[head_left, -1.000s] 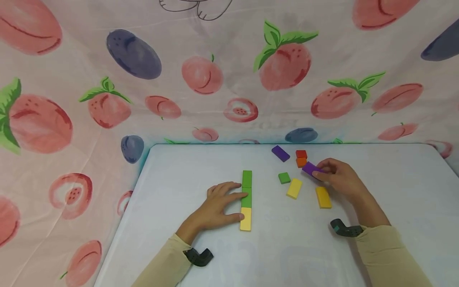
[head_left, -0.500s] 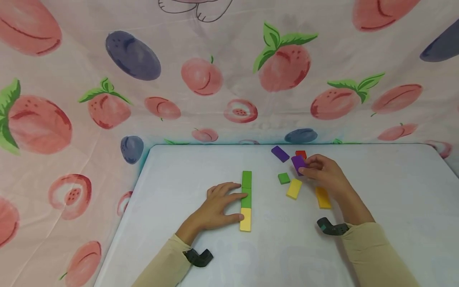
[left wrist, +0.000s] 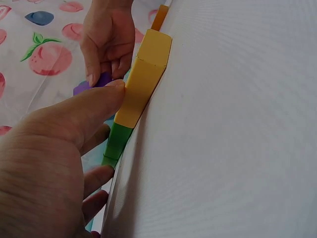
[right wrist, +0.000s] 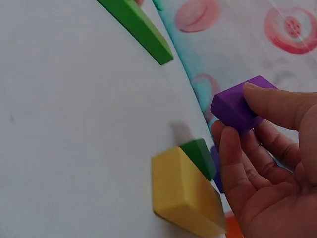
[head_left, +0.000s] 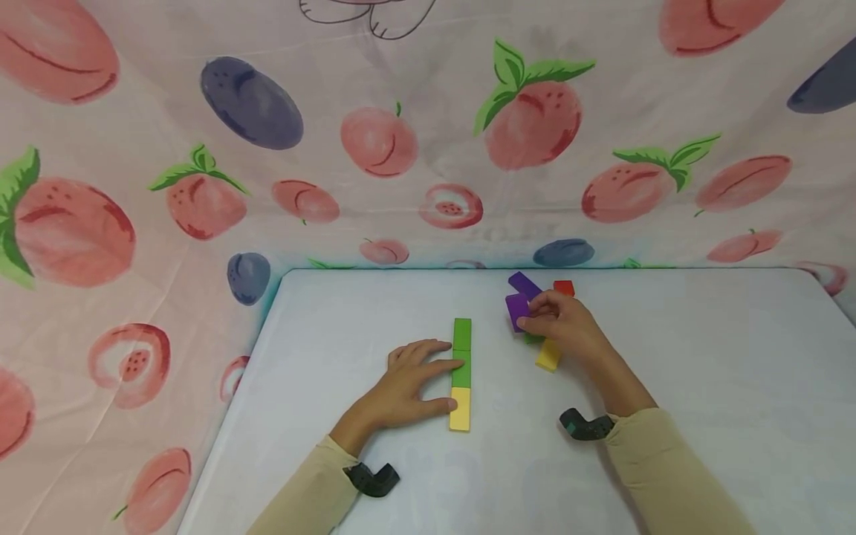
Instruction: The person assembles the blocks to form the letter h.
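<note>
Three blocks lie end to end in a straight row: a green block [head_left: 462, 334] at the far end, a second green block [head_left: 464, 375] and a yellow block [head_left: 460, 412] nearest. My left hand [head_left: 404, 386] rests along the row's left side, thumb touching the yellow block and a fingertip on the middle green one. Between thumb and fingers, my right hand [head_left: 567, 325] pinches a purple block [head_left: 516, 310], held above the table. Below it sit a small green block [head_left: 533, 338] and a loose yellow block [head_left: 548, 357], both partly covered in the head view.
Behind the held piece lies another purple block [head_left: 524, 284], with a red block [head_left: 564, 287] to its right. An orange-yellow block [left wrist: 159, 17] shows in the left wrist view. The white table [head_left: 334, 312] ends at a fruit-print cloth [head_left: 401, 223].
My right hand has carried the purple block leftward, from above the orange block to above the small green one. My left hand has stayed on the row.
</note>
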Tool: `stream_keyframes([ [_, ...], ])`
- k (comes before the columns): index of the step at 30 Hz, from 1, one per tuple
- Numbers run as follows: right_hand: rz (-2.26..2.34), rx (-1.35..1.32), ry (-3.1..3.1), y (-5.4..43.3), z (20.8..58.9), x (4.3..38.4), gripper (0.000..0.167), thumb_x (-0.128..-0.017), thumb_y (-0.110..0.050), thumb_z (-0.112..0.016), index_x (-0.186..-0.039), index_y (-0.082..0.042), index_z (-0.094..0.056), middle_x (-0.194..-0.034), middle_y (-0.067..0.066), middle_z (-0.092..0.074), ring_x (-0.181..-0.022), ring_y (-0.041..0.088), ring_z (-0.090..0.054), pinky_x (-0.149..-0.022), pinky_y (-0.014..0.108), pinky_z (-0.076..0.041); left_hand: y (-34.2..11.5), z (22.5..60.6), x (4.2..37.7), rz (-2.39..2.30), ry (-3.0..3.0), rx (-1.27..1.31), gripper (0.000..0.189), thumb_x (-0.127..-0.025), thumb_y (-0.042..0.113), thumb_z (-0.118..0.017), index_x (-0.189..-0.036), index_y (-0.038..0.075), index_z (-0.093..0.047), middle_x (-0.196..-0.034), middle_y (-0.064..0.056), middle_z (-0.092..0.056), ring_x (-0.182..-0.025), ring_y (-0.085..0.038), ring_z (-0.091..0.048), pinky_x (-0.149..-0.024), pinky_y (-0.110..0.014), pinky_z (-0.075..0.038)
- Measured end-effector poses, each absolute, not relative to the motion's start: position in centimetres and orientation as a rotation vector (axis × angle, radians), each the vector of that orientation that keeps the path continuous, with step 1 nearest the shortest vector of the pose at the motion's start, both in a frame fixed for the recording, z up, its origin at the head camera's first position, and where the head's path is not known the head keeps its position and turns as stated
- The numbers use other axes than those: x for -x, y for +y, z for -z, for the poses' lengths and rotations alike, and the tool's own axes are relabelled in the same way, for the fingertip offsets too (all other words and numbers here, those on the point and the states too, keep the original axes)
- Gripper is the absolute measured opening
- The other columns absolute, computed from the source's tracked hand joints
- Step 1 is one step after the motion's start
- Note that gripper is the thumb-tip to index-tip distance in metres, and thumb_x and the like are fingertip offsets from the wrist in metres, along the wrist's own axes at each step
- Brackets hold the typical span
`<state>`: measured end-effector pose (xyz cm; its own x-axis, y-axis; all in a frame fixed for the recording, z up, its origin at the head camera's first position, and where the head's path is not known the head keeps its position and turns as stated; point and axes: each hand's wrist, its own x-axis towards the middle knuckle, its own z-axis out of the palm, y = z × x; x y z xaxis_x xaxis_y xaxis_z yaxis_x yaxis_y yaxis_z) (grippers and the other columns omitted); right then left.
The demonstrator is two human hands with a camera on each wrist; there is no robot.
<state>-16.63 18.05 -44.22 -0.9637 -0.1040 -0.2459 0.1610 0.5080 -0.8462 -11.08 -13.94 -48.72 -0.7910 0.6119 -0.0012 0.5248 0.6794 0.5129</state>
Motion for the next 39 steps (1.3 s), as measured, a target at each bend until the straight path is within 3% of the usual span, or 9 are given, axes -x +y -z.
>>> stream_keyframes([
  [9, 1.387, 0.011, 2.556, 15.1, 45.5, 16.5, 0.038, -0.089, -0.033, -0.079, -0.114, -0.011, -0.061, -0.108, 0.011, -0.067, -0.103, 0.026, -0.062, -0.083, 0.031, -0.055, -13.9, 48.9, 11.1, -0.738, 2.726, -0.929, 0.062, -0.092, 0.06, -0.064, -0.149, 0.039, -0.052, -0.162, 0.005, -0.037, -0.153, -0.019, -0.026, -0.12, -0.058, -0.017],
  [20, 1.425, 0.069, 2.614, 12.3, 45.7, 16.7, 0.058, -0.094, -0.03, -0.075, -0.147, -0.026, -0.051, -0.106, 0.01, -0.065, -0.096, 0.024, -0.065, -0.085, 0.035, -0.057, -13.9, 48.9, 11.1, -0.737, 2.729, -0.928, 0.062, -0.091, 0.062, -0.063, -0.149, 0.041, -0.051, -0.162, 0.005, -0.037, -0.152, -0.02, -0.027, -0.12, -0.059, -0.017],
  [29, 1.492, -0.011, 2.597, 10.8, 45.7, 17.6, 0.054, -0.097, -0.026, -0.072, -0.147, -0.027, -0.052, -0.108, 0.011, -0.067, -0.098, 0.025, -0.066, -0.085, 0.035, -0.058, -13.9, 48.9, 11.2, -0.737, 2.739, -0.942, 0.062, -0.091, 0.06, -0.065, -0.148, 0.04, -0.052, -0.161, 0.005, -0.038, -0.152, -0.019, -0.028, -0.119, -0.058, -0.018],
  [39, 1.555, -0.093, 2.538, 9.8, 45.5, 18.6, 0.052, -0.099, -0.026, -0.069, -0.148, -0.026, -0.051, -0.109, 0.012, -0.067, -0.092, 0.024, -0.065, -0.077, 0.03, -0.056, -13.9, 48.8, 11.2, -0.74, 2.737, -0.944, 0.062, -0.091, 0.06, -0.065, -0.148, 0.039, -0.053, -0.161, 0.004, -0.039, -0.152, -0.02, -0.027, -0.119, -0.058, -0.019],
])
